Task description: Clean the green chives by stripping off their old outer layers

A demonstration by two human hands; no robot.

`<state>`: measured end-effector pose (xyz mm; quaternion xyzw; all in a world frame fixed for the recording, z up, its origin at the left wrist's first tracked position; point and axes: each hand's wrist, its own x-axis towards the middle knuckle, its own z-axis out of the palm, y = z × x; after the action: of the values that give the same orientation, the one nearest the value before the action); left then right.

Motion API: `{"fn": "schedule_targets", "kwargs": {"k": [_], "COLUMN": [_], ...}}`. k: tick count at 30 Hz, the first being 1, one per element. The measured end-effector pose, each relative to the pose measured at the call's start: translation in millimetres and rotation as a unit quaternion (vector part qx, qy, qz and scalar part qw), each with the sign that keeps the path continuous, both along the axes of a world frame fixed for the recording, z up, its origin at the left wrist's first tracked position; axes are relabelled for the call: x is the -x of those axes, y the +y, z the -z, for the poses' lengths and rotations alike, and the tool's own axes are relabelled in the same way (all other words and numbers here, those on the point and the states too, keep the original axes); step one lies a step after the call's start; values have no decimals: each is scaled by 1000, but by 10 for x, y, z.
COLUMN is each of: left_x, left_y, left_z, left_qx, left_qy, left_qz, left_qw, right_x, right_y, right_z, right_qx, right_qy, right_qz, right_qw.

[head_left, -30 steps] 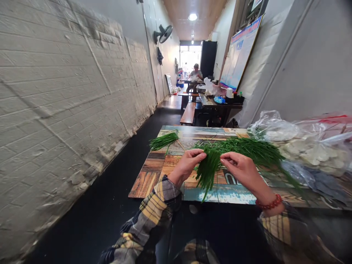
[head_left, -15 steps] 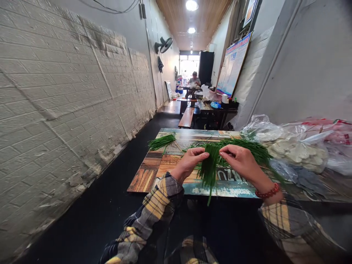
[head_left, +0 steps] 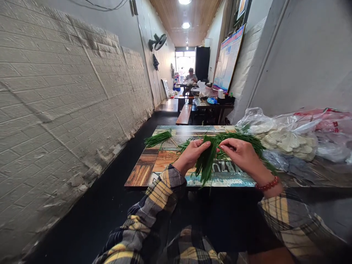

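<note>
My left hand (head_left: pixel 195 152) is closed round a bunch of green chives (head_left: pixel 206 159), thumb across the front, with the leaves hanging down over the table. Beside the top of the bunch, my right hand (head_left: pixel 238 151) is closed in a pinch at its right edge; what lies between the fingertips is too small to make out. A red bead bracelet (head_left: pixel 267 184) circles my right wrist. Behind the right hand lies a larger pile of chives (head_left: pixel 251 141), and a separate neat bundle of chives (head_left: pixel 158 139) rests at the table's far left.
The patchwork-patterned table (head_left: pixel 140 170) carries clear plastic bags (head_left: pixel 291 141) with pale flat pieces inside, at right. Farther back stand a bench (head_left: pixel 184 114), another table with bags and a seated person (head_left: pixel 191 76). A brick-patterned wall (head_left: pixel 68 84) runs along the left.
The view has shifted slightly, with the scene moving left and up. The held bunch now tilts with its hanging ends to the left. Both hands stay close together at it.
</note>
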<state>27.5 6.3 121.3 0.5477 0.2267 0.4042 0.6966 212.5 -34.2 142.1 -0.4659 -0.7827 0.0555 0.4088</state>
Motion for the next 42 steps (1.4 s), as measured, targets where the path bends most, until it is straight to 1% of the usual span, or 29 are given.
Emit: {"fn": "schedule_targets", "kwargs": {"k": [6,10,15,18,21,23,26,28,31,34,36,39,42], "left_x": [-25,-35,-54,-80,-97,-89,-46,-3,63,116,144,178,205], "left_y": [-18,-39,-66,-75,-95,-115,-140,-146,-149,-167,-189,-234,-306], "left_z": [58,88,128,143,155,186,290,383,507,591,641,738,851], "left_qx": [-13,-2,8,8,-5,-13,1,19,28,20,6,-14,6], "left_qy": [6,15,22,25,24,21,34,44,70,121,144,160,139], "left_qz": [-10,3,17,16,12,20,57,61,61,95,114,111,127], "left_qw": [1000,1000,1000,1000,1000,999,998,997,995,988,983,981,982], "right_x": [-15,-30,-27,-25,-29,-38,-67,-89,-103,-47,34,179,277], "right_y": [-35,-46,-53,-62,-78,-86,-93,-89,-65,-33,-27,-55,-92], "right_z": [37,87,173,190,185,187,212,237,277,342,420,594,777], "right_qx": [-11,-16,-27,-22,-5,5,23,54,79,66,60,57,58], "right_qy": [-24,-19,-15,-19,-19,-17,-15,-13,11,20,0,-18,1], "right_qz": [-7,-9,4,13,15,26,58,58,38,-1,-25,-31,-19], "right_qw": [1000,1000,1000,1000,1000,1000,998,997,996,998,998,998,998]}}
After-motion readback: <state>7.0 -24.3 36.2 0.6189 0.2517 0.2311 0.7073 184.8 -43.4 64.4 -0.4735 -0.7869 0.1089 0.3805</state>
